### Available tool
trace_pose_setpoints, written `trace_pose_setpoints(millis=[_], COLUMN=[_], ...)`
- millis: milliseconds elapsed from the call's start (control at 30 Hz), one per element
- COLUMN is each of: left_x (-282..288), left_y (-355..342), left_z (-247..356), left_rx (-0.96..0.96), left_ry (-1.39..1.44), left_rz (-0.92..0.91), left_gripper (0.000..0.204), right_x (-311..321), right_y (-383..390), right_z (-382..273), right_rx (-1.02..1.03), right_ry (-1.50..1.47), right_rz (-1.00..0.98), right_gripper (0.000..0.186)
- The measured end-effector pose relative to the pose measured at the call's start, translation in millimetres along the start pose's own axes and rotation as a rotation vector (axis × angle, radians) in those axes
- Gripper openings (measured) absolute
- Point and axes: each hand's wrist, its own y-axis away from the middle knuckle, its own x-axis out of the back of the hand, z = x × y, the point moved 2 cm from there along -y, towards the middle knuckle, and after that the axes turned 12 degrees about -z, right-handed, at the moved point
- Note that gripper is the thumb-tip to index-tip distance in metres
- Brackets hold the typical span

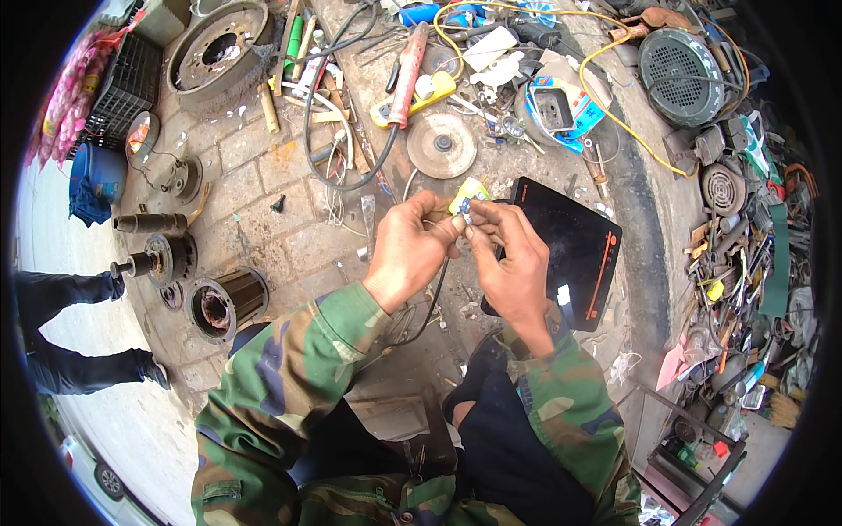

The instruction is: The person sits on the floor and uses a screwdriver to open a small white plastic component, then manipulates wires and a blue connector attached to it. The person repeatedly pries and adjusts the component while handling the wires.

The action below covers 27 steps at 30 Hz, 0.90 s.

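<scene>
My left hand (pixel 405 247) and my right hand (pixel 511 256) meet in front of me, fingers pinched together. A small bright yellow-green piece (pixel 470 191) sticks out beyond the left fingertips. Between the fingertips of both hands is a small blue part (pixel 466 207) with a whitish bit below it, too small to name. A dark cable (pixel 429 309) hangs below the hands and runs toward the ground. Just right of my right hand lies a flat black glass panel (pixel 570 230), like an induction cooktop, partly hidden by that hand.
A round grinding disc (pixel 441 146) and a yellow power strip (pixel 412 103) lie beyond my hands. Motor parts, including a stator (pixel 226 305), stand at left near a person's legs (pixel 79 324). A round black grille (pixel 680 77) and heaped tools and scrap (pixel 745 289) fill the right.
</scene>
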Motion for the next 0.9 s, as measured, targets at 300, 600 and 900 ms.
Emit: trace_pose_setpoints(millis=[300,600,900], left_x=[-0.7,0.7,1.4], left_y=[0.6,2.9,0.0], left_z=[-1.0,-1.6,-4.3], left_rx=[0.000,-0.003,0.021], left_ry=[-0.052,-0.148,-0.069], left_rz=[0.025,0.033,0.025], left_gripper=[0.020,0.023,0.021], right_x=[-0.8,3.7,5.6], right_y=[-2.0,-5.7,-4.9], right_z=[-1.5,-0.9,1.8], right_rx=[0.122,0.084,0.136], right_ry=[0.172,0.226,0.237], right_rz=[0.057,-0.004,-0.001], right_gripper=[0.028,0.017,0.017])
